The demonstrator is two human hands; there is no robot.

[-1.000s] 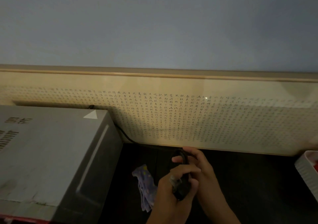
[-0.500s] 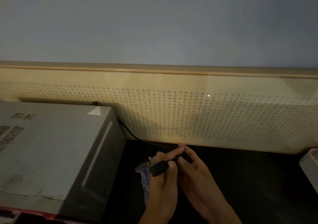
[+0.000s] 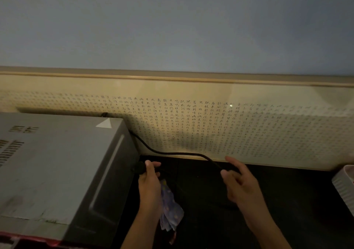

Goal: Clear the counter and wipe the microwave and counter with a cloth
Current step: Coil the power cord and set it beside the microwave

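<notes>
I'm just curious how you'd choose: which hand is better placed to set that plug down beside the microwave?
Left, probably. The left hand grips the plug right beside the microwave; the right hand is farther right, by the power cord.

Microwave (image 3: 57,162) is standing at the left of the tabletop (image 3: 287,201), with a framed calligraphy panel (image 3: 249,133) running along behind both. A power cord (image 3: 172,153) is emerging from behind the microwave's rear right corner, sagging rightward before the panel and meeting the right hand (image 3: 239,181) at its thumb. The left hand (image 3: 149,181) is gripping the plug (image 3: 138,167) just beside the microwave's right side. A cloth (image 3: 170,208) is lying between the forearms, beside the left wrist. A container (image 3: 344,187) is sitting at the far right.
</notes>
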